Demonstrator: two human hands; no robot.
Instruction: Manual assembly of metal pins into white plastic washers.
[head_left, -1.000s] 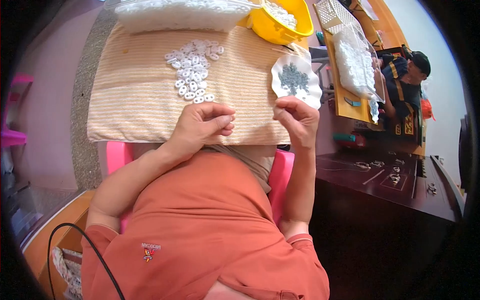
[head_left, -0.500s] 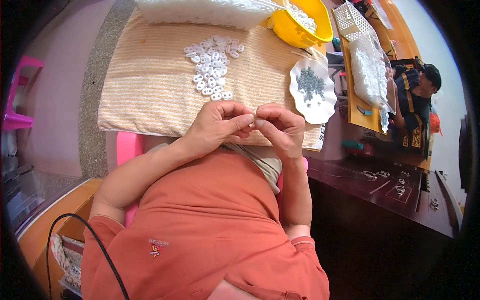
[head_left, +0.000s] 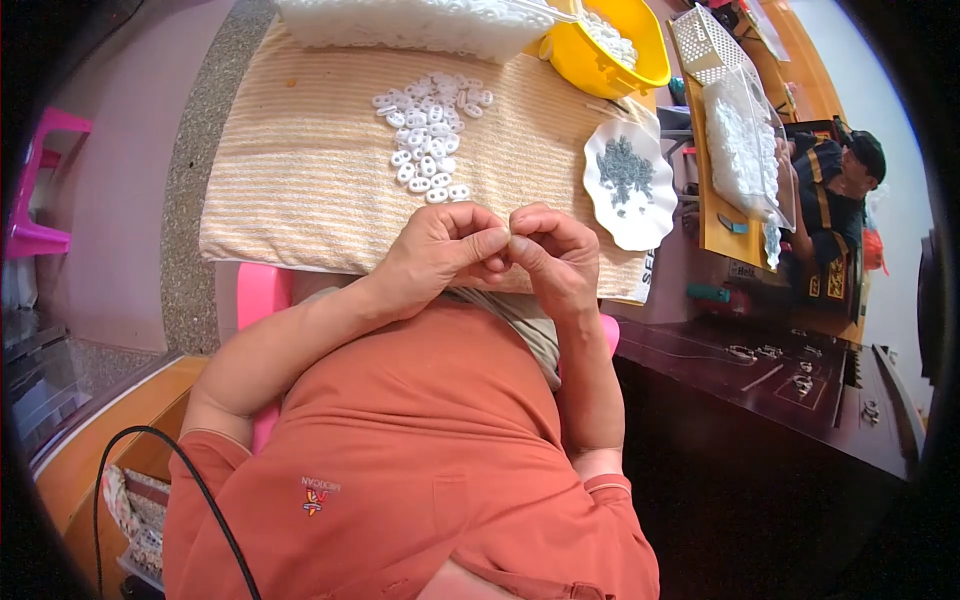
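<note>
My left hand and my right hand meet fingertip to fingertip over the near edge of a striped towel. Both pinch at the same spot, thumbs against forefingers. Whatever they hold is tiny and mostly covered by the fingers; only a pale speck shows there. Just beyond my left hand lies a loose pile of white oval plastic pieces, each with two holes. To the right of my hands, a white wavy-edged plate carries a heap of small dark grey parts.
A clear container full of white pieces stands at the far edge, beside a yellow basin with more inside. On the right, a person sits by a wooden table bearing another clear bin. A pink stool stands left.
My right hand has shifted slightly left, closer against my left fingertips. The pinched spot is more covered now. The view has moved a little; the pile and plate look undisturbed.
</note>
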